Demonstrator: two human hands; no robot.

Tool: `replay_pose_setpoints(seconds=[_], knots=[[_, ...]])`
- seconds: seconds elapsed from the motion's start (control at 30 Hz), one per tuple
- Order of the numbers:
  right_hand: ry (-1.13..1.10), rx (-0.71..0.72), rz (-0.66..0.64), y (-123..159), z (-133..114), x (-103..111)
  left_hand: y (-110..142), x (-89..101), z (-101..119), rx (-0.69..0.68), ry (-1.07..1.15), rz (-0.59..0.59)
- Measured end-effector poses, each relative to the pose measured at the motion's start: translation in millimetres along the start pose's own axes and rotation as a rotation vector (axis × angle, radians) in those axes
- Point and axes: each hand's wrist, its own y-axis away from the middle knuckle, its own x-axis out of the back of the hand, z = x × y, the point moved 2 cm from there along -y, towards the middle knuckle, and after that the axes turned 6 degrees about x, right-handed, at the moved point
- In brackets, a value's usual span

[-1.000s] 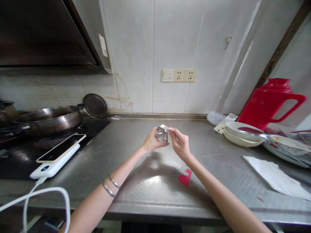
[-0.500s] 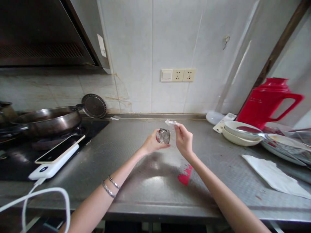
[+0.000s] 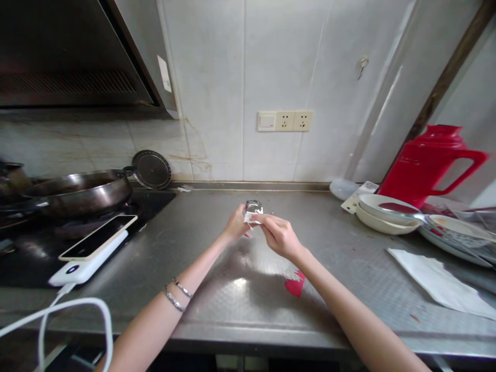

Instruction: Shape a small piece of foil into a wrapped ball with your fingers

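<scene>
My left hand [image 3: 237,226] is wrapped round a small clear glass-like container [image 3: 253,205] with a dark, shiny look, held above the steel counter [image 3: 217,310]. My right hand [image 3: 282,236] reaches across to it, thumb and fingers pinched on a small white piece [image 3: 253,217], thin like tissue or film. That white piece lies against the near side of the container. My fingertips hide part of both. Below the hands, a ragged red patch [image 3: 295,285] marks the counter.
On the left, a steel pan [image 3: 85,194] stands on the black hob beside a phone [image 3: 101,237] and a cabled white power bank [image 3: 91,261]. To the right are a red thermos jug [image 3: 424,165], stacked bowls [image 3: 385,219], plates [image 3: 457,232] and a white paper sheet [image 3: 437,281].
My right hand has moved left and slightly down, bringing the white piece from beside the container onto it. My left hand has shifted slightly left with the container.
</scene>
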Motion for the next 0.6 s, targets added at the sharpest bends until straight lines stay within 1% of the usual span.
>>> replay_pose_setpoints(seconds=[0.07, 0.2, 0.27, 0.33, 0.47, 0.53, 0.6], knots=[[-0.009, -0.050, 0.033, 3, 1, -2, -2, 1.4, -2, 0.006, -0.006, 0.013], [0.071, -0.213, 0.227, 7, 11, 2, 2, -0.7, 1, -0.004, -0.091, 0.046], [0.118, -0.248, 0.278, 8, 17, 5, 5, -3.2, 4, -0.021, -0.167, 0.070], [0.137, -0.207, 0.236, 8, 20, 6, 8, -5.9, 6, -0.044, -0.239, 0.097], [0.135, -0.028, 0.011, 7, 20, 1, 11, -9.5, 11, -0.093, -0.360, 0.110], [0.155, 0.029, -0.037, 6, 17, -1, 11, -9.1, 12, -0.124, -0.428, 0.116], [0.176, 0.074, -0.047, 6, 14, -3, 9, -6.8, 10, -0.159, -0.459, 0.121]])
